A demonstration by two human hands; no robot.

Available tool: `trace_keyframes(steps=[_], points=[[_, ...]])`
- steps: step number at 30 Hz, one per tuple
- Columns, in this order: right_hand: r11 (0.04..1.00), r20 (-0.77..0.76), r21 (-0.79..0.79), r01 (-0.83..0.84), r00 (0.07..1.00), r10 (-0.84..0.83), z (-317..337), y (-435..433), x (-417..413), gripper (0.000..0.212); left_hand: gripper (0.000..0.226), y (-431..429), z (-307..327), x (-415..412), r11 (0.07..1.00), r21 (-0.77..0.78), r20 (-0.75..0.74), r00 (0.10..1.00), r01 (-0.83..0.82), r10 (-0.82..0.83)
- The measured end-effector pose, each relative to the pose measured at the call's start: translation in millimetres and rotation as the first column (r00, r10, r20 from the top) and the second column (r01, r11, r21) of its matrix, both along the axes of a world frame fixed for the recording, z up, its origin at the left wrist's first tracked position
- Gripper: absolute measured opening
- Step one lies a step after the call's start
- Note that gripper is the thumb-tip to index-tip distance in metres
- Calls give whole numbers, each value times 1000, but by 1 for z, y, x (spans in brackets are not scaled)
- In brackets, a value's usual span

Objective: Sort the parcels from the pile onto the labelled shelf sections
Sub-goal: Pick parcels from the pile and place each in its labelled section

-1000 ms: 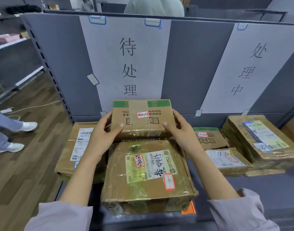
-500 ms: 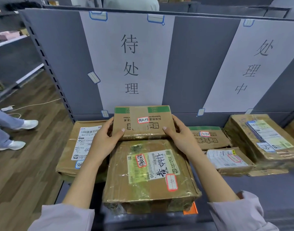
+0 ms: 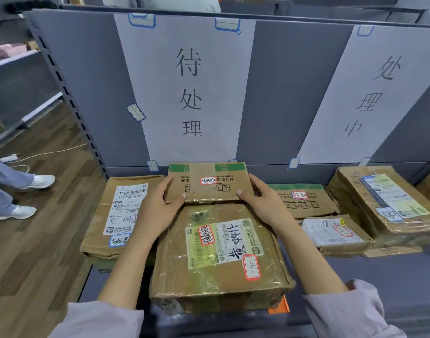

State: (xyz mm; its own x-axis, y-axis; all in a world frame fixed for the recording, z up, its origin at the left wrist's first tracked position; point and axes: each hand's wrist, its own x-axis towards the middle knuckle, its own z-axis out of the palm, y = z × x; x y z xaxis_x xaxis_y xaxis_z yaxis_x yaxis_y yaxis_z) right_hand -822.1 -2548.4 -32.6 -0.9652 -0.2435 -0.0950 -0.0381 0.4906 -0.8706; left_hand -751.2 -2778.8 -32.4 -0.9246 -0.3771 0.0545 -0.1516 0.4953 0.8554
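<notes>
The left hand (image 3: 157, 211) and right hand (image 3: 262, 203) clasp the flat green-striped carton (image 3: 209, 181) by its two short sides. Each thumb lies across the top near a front corner, and the fingers curl round the side edge out of sight. Both forearms reach forward, roughly parallel, with the wrists slightly bent inward and the pale sleeves (image 3: 350, 313) pushed back near the elbows. The carton sits level under the sign reading 待处理 (image 3: 189, 93), close to the grey back panel (image 3: 92, 93). Its near edge meets the far edge of the large taped parcel (image 3: 219, 252); whether it rests there or is carried cannot be told. Just left, under the left wrist, lies a brown parcel with a white label (image 3: 116, 215), reaching the shelf's slotted upright (image 3: 70, 98). To the right, touching the right hand's outer side, is a second green-striped carton (image 3: 304, 201), then a small labelled parcel (image 3: 336, 234) and a bulky wrapped parcel (image 3: 385, 203) under the sign 处理中 (image 3: 370, 93). Bare shelf deck (image 3: 392, 284) shows at front right. Another person's white shoes (image 3: 26, 196) stand on the wooden floor (image 3: 38, 252), left.
</notes>
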Motion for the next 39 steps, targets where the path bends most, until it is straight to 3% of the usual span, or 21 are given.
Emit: trace_keyframes(steps=[10,13,14,17,20,23,34,39], points=[[998,-38,59,-14,999,16,4,2,3,53,61,-1,-3,0,998,65,-7,1000,-23,23],[995,-104,99,-7,994,17,10,2,8,41,54,-5,1,1,999,41,-24,1000,-7,8],[989,-147,145,-13,988,35,13,2,11,35,51,-5,3,2,1000,12,-32,999,1,-1],[922,-290,385,-28,945,150,17,2,18,52,53,-2,8,6,982,-187,-35,999,21,-28],[829,-285,552,-94,912,293,16,0,23,63,56,3,12,10,926,-365,8,995,96,-100],[765,-262,631,-129,893,366,13,-4,26,66,62,4,8,13,887,-425,99,984,178,-150],[733,-227,666,-134,900,371,18,-6,34,71,68,6,10,18,800,-534,236,957,273,-169],[785,-295,616,-68,904,310,26,1,44,74,72,11,35,27,795,-570,146,978,207,-150]])
